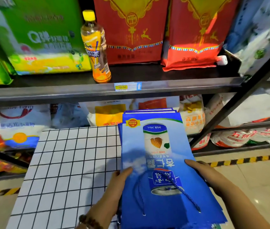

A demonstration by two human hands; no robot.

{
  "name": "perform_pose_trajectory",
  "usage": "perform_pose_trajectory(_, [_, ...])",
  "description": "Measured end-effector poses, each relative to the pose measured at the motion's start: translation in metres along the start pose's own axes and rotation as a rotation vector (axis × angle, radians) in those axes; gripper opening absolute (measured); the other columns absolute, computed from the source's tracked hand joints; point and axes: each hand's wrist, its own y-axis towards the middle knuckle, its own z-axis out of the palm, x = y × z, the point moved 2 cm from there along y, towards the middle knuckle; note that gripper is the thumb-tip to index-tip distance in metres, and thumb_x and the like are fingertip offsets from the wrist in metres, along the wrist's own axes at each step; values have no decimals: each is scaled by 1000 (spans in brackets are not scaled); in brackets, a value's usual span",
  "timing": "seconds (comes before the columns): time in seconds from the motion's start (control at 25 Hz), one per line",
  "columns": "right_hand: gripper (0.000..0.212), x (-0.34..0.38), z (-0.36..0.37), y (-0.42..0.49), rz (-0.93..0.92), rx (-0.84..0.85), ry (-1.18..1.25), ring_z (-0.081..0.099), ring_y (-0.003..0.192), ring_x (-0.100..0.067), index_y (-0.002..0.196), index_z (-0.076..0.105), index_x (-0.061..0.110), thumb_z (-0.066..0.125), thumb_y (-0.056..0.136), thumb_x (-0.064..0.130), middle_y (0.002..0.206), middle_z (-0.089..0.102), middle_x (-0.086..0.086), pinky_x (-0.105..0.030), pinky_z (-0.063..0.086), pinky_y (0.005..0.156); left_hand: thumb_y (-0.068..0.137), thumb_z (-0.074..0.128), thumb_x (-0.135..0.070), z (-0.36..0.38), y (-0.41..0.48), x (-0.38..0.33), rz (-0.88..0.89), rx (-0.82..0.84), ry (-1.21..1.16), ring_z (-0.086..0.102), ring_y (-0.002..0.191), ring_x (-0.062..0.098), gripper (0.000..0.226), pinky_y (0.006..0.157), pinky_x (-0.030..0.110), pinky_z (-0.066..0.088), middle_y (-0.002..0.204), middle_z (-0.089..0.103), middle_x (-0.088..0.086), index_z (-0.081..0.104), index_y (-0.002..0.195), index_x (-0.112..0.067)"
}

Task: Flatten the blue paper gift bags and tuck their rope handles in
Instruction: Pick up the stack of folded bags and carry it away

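Left grip (121,177), right grip (198,169) pinch blue bag (135,146).

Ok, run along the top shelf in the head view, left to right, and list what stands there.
Green box → orange drink bottle → red bag → second red bag.

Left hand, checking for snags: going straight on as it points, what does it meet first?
The left hand grips the top blue bag, so that bag's face first; beyond, probably the shelf sacks, depth unclear.

One bottle (96,47), two red bags (131,30), several stacked blue bags (157,152).
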Motion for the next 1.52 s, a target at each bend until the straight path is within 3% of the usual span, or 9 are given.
perform_pose_trajectory(0.2, [48, -9, 0, 18, 58, 77, 83, 69, 85, -31, 104, 67, 8, 62, 77, 48, 94, 73, -13, -40, 53, 81, 85, 57, -21, 0, 13, 0, -81, -36, -39, 67, 52, 16, 20, 48, 17, 48, 60, 70, 10, 68, 76, -6])
perform_pose_trajectory(0.4, [64, -14, 0, 27, 67, 18, 102, 69, 84, -32, 108, 62, 8, 69, 67, 55, 95, 72, -13, -44, 54, 82, 96, 45, -24, -2, 38, -6, -131, -84, 141, 61, 74, 24, 38, 49, 19, 41, 125, 57, 21, 52, 122, 3])
perform_pose_trajectory(0.52, [63, -13, -3, 26, 88, 62, 141, 69, 86, -34, 104, 66, 9, 69, 63, 56, 93, 73, -14, -46, 52, 87, 98, 41, -23, -7, 50, 1, -104, -45, 165, 50, 88, 21, 41, 48, 19, 42, 134, 49, 20, 45, 129, 4])
perform_pose_trajectory(0.68, [54, -9, -2, 26, 121, 130, 189, 70, 80, -31, 107, 65, 9, 63, 73, 52, 92, 73, -15, -36, 53, 71, 88, 55, -27, 5, 36, -1, -166, 82, 136, 68, 61, 16, 25, 57, 23, 49, 77, 73, 11, 74, 82, -12])
perform_pose_trajectory(0.88, [53, -9, -1, 26, 112, 186, 186, 69, 88, -31, 108, 63, 14, 60, 73, 54, 96, 73, -12, -36, 53, 75, 99, 34, -16, -2, 47, -1, -79, -5, 133, 61, 91, 29, 41, 43, 11, 41, 71, 50, -2, 42, 130, 10])
perform_pose_trajectory(1.04, [37, -11, 8, 21, 107, 250, 297, 71, 73, -28, 104, 63, 13, 55, 83, 42, 92, 73, -15, -30, 53, 59, 83, 60, -27, -4, 36, -5, -30, 43, 163, 55, 36, 1, 55, 41, 10, 42, 39, 57, -9, 47, 124, 8])
perform_pose_trajectory(1.16, [44, -14, 16, 20, 81, 238, 343, 70, 81, -32, 109, 60, 11, 61, 75, 40, 96, 72, -17, -35, 54, 66, 96, 43, -17, -18, 35, 3, -2, 84, 107, 47, 25, -2, 43, 29, 12, 36, 25, 46, -10, 40, 130, 10])
perform_pose_trajectory(1.36, [47, -19, 23, 18, 12, 164, 344, 69, 84, -38, 113, 53, 7, 71, 74, 28, 96, 71, -20, -48, 56, 74, 81, 59, -14, -6, 0, -9, -81, 203, -80, 69, 57, 20, 18, 44, 20, 51, 69, 71, 16, 67, 88, 0])
perform_pose_trajectory(1.52, [45, -9, 38, 5, -80, 197, 319, 69, 84, -34, 111, 55, 12, 71, 73, 30, 97, 71, -16, -45, 56, 74, 36, 84, -4, -30, -14, -7, -35, 147, -125, 69, 60, 30, 60, 44, 28, 52, 75, 70, 23, 68, 93, 6])
